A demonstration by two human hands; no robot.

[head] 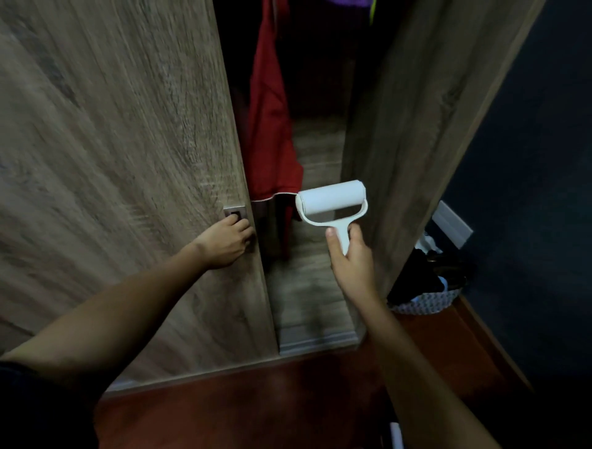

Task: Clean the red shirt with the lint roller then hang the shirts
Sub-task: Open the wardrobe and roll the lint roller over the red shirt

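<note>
A red shirt (270, 128) hangs inside the wardrobe, seen through the gap between its two wooden doors. My right hand (352, 259) grips the handle of a white lint roller (331, 200), held upright just below and right of the shirt's hem. My left hand (229, 240) has its fingers hooked in the metal recessed handle (234, 211) of the left wardrobe door (128, 160). The top of the shirt and its hanger are cut off by the frame's upper edge.
The right wardrobe door (416, 112) stands angled beside the lint roller. A woven basket (426, 301) with dark items sits on the red-brown floor (256, 400) at the right, against a dark blue wall (528, 192). A purple garment (349, 2) shows at the top.
</note>
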